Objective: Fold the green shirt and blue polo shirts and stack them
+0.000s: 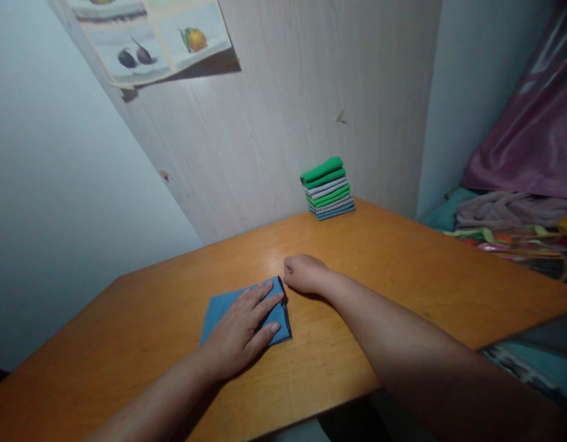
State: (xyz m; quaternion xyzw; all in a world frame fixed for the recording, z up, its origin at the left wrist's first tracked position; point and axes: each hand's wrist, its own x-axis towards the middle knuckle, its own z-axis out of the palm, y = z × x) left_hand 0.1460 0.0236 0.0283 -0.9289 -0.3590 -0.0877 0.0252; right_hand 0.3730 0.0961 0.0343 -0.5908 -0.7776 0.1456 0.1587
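A folded blue cloth [221, 307] lies flat on the wooden table, with dark edging along its right side. My left hand [241, 331] rests palm down on it, fingers spread toward its right edge and covering much of its middle. Just past the cloth's far right corner, my right hand [304, 273] is closed in a fist at the tabletop, a small gap from the cloth. Nothing shows in that fist.
Against the wall at the table's far edge stands a neat stack of folded cloths [328, 190] in green, grey, checked and blue. A fruit poster [163, 43] hangs on the wall. Fabrics and a pink-purple curtain [523, 135] are beyond the table [403, 270] at right.
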